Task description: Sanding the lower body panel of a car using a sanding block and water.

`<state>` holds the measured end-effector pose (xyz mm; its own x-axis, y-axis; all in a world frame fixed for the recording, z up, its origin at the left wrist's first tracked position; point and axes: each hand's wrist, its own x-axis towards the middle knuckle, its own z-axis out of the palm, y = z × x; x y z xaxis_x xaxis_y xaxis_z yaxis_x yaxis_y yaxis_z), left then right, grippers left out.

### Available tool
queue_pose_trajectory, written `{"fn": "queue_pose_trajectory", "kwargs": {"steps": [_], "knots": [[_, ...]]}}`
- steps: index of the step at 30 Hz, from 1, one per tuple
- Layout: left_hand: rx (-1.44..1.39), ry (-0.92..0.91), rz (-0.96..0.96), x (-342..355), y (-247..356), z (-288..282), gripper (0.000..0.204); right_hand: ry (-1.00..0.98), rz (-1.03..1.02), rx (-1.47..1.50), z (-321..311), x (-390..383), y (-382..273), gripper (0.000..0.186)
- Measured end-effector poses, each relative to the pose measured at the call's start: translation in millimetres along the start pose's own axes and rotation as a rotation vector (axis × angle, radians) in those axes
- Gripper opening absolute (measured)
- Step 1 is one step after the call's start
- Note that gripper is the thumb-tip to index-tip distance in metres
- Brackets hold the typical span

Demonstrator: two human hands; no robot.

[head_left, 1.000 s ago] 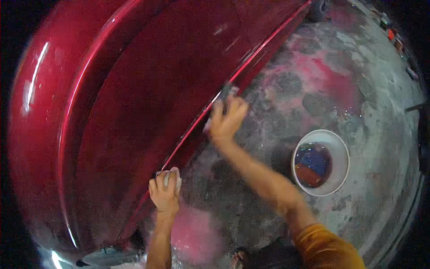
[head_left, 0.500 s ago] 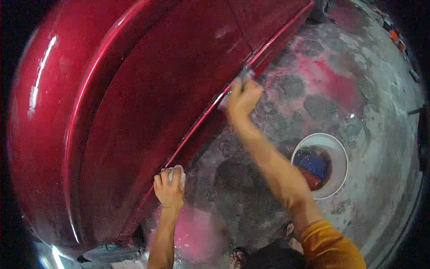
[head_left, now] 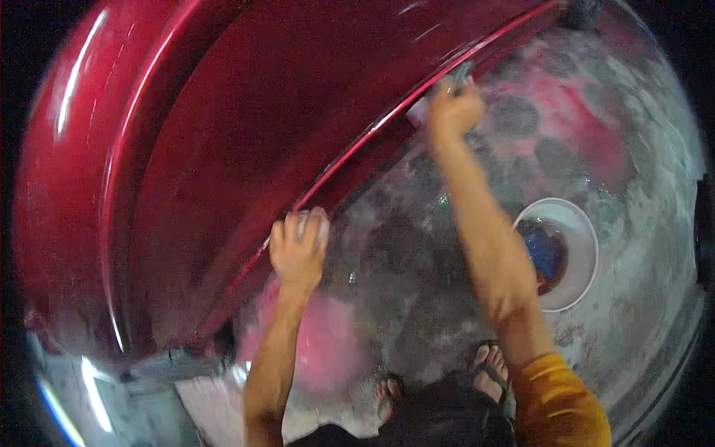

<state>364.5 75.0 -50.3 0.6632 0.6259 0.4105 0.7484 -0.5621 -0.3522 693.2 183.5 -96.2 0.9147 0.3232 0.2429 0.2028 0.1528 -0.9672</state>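
A glossy dark red car body panel [head_left: 246,127] fills the left side, with a bright raised ridge [head_left: 357,141] running diagonally along its lower part. My left hand [head_left: 296,249] is closed on a whitish wad [head_left: 319,222] beside the near part of that ridge; the fingers hide most of it. Farther along, my right hand [head_left: 456,115] grips a thin grey sheet [head_left: 463,72] just below the ridge. A pale corner [head_left: 418,112] sticks out on the hand's other side. Motion blurs this hand slightly, and I cannot tell the sheet's exact kind.
A white bucket [head_left: 594,261] with reddish-brown liquid and a blue thing [head_left: 547,249] stands right of my right forearm. The wet grey floor [head_left: 402,261] carries pink stains [head_left: 316,339]. My sandalled feet [head_left: 490,372] are at the bottom.
My right hand has moved up and to the right with the sheet, now lower against the panel, off the ridge line. The whole view has shifted; my left hand stays at the ridge.
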Motion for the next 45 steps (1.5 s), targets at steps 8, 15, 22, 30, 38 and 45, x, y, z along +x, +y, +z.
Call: {"fn": "queue_pose_trajectory", "kwargs": {"steps": [8,15,22,30,38,45], "knots": [[0.012,-0.042,-0.088,-16,-11,9,0.048,-0.227,-0.179,-0.194,5,-221,-27,0.056],[0.034,0.175,-0.003,-50,-43,4,0.03,-0.021,0.14,-0.133,-2,-93,16,0.053],[0.057,0.239,-0.047,-70,-60,7,0.03,-0.285,-0.293,-0.068,4,-261,-32,0.052],[0.123,0.457,-0.205,-141,-106,14,0.033,-0.241,-0.029,-0.003,20,-164,9,0.043],[-0.055,0.53,-0.442,-200,-124,3,0.027,-0.982,0.6,0.347,-17,-158,-43,0.033],[-0.224,1.216,-1.149,-319,-188,24,0.019,-0.652,0.54,0.207,23,-205,0,0.032]]}}
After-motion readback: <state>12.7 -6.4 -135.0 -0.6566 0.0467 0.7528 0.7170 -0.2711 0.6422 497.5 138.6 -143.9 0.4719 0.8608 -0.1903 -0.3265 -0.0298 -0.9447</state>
